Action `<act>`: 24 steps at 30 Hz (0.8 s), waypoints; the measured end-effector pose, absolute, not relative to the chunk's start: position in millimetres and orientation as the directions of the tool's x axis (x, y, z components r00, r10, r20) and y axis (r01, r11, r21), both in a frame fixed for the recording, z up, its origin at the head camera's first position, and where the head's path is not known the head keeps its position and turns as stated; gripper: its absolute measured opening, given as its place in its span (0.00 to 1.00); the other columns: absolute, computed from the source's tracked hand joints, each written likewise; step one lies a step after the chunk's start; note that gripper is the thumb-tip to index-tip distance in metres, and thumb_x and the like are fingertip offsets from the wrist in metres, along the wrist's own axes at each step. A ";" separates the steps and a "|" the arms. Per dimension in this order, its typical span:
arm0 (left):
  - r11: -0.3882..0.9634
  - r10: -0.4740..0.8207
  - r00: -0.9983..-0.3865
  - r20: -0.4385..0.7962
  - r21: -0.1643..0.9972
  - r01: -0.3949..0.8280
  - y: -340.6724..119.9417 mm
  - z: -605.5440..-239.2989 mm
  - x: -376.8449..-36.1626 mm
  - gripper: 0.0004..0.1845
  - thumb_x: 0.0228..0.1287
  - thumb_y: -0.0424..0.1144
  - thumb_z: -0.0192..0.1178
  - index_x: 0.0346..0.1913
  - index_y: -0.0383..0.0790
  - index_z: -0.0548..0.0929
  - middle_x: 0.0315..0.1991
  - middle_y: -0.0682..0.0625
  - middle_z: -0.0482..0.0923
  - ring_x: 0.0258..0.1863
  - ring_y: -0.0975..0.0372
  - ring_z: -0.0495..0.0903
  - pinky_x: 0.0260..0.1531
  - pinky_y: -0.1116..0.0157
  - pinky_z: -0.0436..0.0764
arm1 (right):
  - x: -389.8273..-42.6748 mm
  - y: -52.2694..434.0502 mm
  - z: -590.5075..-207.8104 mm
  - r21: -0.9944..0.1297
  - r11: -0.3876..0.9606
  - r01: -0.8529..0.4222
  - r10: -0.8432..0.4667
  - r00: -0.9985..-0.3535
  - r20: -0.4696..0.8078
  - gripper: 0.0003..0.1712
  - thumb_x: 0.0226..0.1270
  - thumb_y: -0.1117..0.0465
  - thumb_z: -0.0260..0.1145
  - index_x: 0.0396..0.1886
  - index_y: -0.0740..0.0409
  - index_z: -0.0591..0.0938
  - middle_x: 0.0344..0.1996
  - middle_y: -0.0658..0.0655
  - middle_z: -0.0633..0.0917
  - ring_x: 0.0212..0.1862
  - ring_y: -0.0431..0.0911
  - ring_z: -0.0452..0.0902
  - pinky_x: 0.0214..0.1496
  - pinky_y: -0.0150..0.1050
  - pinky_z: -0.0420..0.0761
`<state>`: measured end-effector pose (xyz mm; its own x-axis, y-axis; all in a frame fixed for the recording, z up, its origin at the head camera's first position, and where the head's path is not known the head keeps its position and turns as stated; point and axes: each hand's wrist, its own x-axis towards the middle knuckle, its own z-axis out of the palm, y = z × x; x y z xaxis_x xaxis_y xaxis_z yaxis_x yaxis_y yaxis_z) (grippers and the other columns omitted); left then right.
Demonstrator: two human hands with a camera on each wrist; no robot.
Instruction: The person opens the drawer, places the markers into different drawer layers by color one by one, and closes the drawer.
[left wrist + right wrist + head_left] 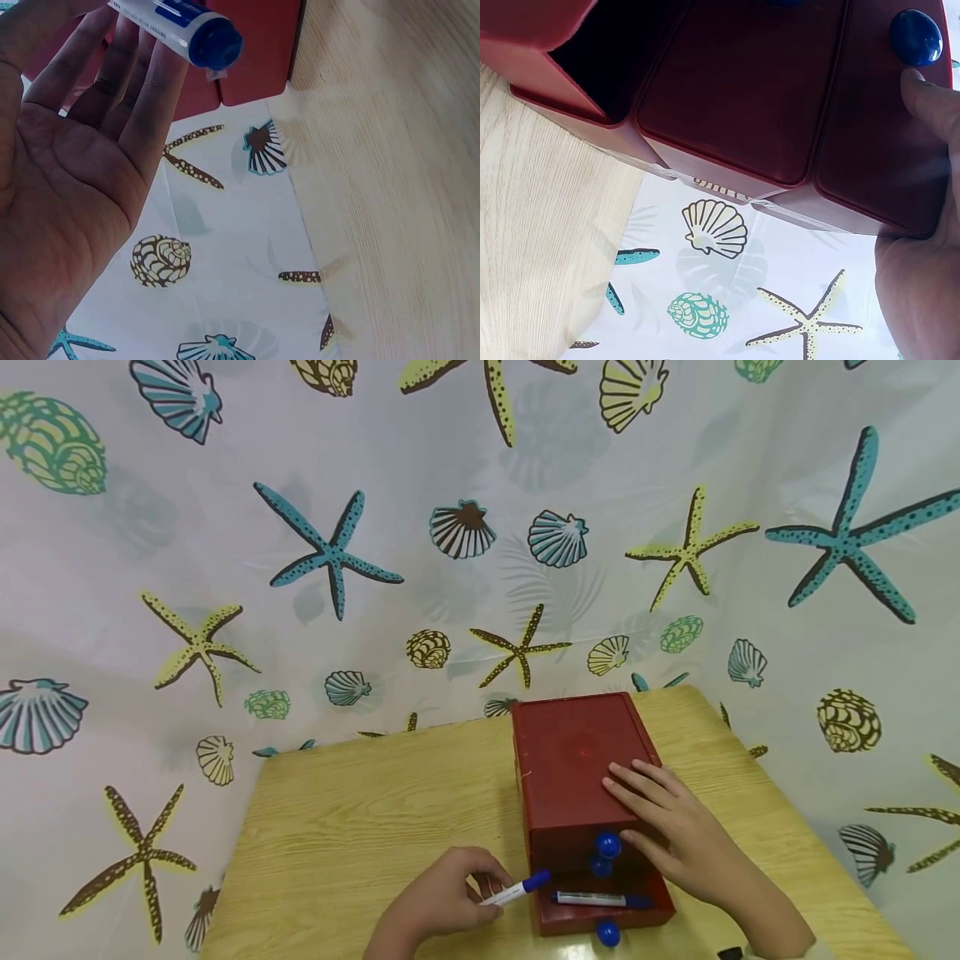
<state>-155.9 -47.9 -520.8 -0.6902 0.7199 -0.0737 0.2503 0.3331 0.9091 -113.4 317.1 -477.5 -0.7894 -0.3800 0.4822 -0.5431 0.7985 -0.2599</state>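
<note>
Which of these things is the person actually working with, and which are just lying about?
In use:
- left hand pinching a blue-capped marker
- right hand resting on the red drawer box
- open bottom drawer with a second marker in it

Just there:
- wooden table
- seashell-print curtain

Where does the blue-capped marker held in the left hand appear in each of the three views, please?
Head view: the marker lies low at centre, pinched by the left hand beside the open bottom drawer.
Left wrist view: the marker shows at top centre, blue cap towards the camera.
Right wrist view: not in it.
Shared landmark: the red drawer box, seen in all three views.
</note>
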 end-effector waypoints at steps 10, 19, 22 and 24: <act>0.324 0.762 -0.646 -0.044 0.890 0.321 -25.2 -515.1 -146.1 0.12 0.58 0.28 0.73 0.44 0.45 0.92 0.38 0.60 0.84 0.34 0.72 0.82 0.35 0.72 0.86 | -112.4 315.7 -475.4 -0.266 0.799 -0.540 -0.374 -0.792 0.483 0.45 0.61 0.60 0.81 0.79 0.43 0.74 0.78 0.53 0.74 0.78 0.59 0.65 0.83 0.27 0.36; 0.338 0.797 -0.602 -0.046 0.860 0.382 -5.6 -513.4 -145.7 0.10 0.60 0.33 0.76 0.44 0.47 0.92 0.38 0.63 0.85 0.34 0.74 0.82 0.34 0.73 0.84 | -112.2 314.8 -475.6 -0.272 0.798 -0.537 -0.369 -0.794 0.483 0.45 0.62 0.60 0.81 0.79 0.42 0.74 0.78 0.51 0.74 0.79 0.59 0.65 0.85 0.30 0.35; 0.331 0.808 -0.589 -0.028 0.847 0.415 -0.8 -513.5 -144.9 0.10 0.61 0.35 0.76 0.45 0.46 0.92 0.39 0.63 0.85 0.35 0.75 0.81 0.35 0.73 0.85 | -111.9 315.3 -475.5 -0.272 0.799 -0.536 -0.368 -0.795 0.483 0.45 0.61 0.59 0.81 0.78 0.42 0.75 0.78 0.52 0.74 0.79 0.59 0.65 0.85 0.29 0.35; 0.326 0.813 -0.582 -0.014 0.840 0.435 2.2 -513.7 -144.3 0.10 0.62 0.36 0.76 0.46 0.46 0.92 0.39 0.62 0.85 0.35 0.76 0.80 0.36 0.73 0.85 | -111.6 315.6 -475.4 -0.274 0.800 -0.534 -0.366 -0.796 0.482 0.45 0.61 0.59 0.81 0.78 0.42 0.75 0.78 0.52 0.74 0.79 0.58 0.64 0.84 0.29 0.35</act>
<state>-144.3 2.2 -513.7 -0.5822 0.8129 -0.0138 0.4346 0.3255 0.8398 -111.6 315.6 -475.4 -0.7957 -0.3662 0.4824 -0.5341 0.7999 -0.2737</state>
